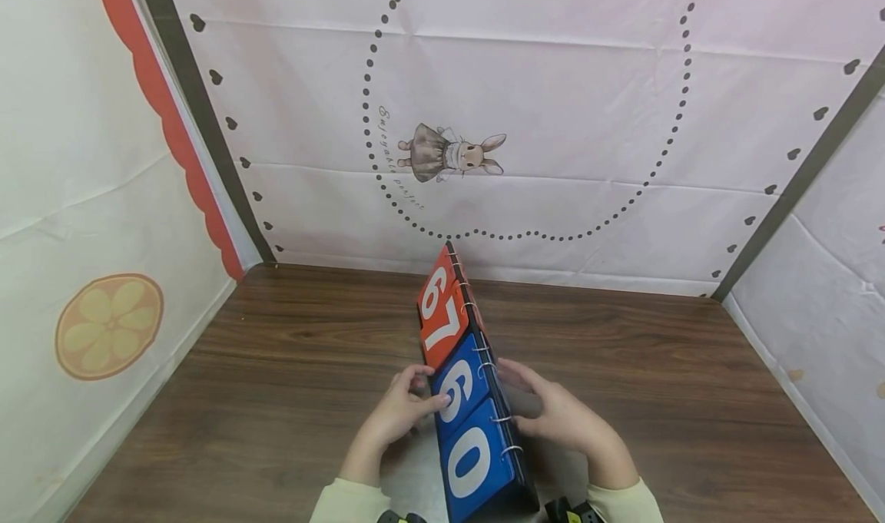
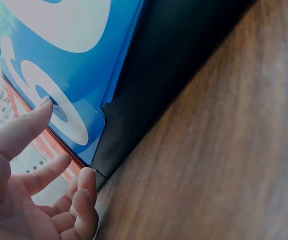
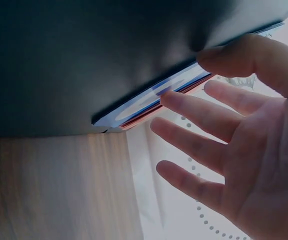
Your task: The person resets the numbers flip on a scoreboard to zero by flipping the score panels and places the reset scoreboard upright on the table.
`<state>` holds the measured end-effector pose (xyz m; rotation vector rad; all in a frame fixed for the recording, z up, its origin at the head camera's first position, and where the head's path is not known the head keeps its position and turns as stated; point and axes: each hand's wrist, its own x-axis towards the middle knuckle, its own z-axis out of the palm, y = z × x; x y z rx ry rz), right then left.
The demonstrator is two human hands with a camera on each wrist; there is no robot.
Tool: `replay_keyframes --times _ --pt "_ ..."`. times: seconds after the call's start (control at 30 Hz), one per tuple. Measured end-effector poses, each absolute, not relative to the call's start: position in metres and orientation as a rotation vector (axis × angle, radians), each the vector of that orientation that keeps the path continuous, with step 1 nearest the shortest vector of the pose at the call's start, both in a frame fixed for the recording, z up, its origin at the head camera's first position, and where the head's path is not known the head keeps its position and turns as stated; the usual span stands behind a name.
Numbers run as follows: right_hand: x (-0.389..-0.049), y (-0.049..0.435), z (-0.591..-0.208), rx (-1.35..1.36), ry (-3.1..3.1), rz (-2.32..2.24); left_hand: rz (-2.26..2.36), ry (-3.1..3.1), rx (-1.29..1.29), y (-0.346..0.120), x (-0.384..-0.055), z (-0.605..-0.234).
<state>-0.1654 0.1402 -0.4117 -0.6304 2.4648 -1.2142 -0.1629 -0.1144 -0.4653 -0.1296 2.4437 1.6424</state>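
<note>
A tabletop flip scoreboard [image 1: 508,484] stands like a tent on the table, its long side running away from me. Red cards [image 1: 435,335] reading 6 and 7 hang at the far end. Nearer me are blue cards [image 1: 484,431] reading 6 and 0. My left hand [image 1: 401,412] is on the left side, its straight thumb over the blue 6 and its other fingers loosely bent by the lower edge. On the opposite side is my right hand [image 1: 567,415], fingers spread, thumb [image 3: 224,60] at the black panel and a fingertip by a blue-and-white card [image 3: 139,107].
Metal rings [image 1: 501,419] run along the scoreboard's top ridge. The brown wood-grain table [image 1: 657,369] reaches a white printed cloth [image 1: 574,124] with a rabbit drawing at the back. More cloth walls [image 1: 104,200] close in both sides.
</note>
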Motion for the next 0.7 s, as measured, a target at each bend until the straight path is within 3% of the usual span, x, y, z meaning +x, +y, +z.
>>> replay_keyframes --times 0.7 --pt "-0.1641 0.1428 -0.4071 -0.633 2.549 -1.150 1.664 2.486 -0.118 -0.1165 -0.1609 -0.4624"
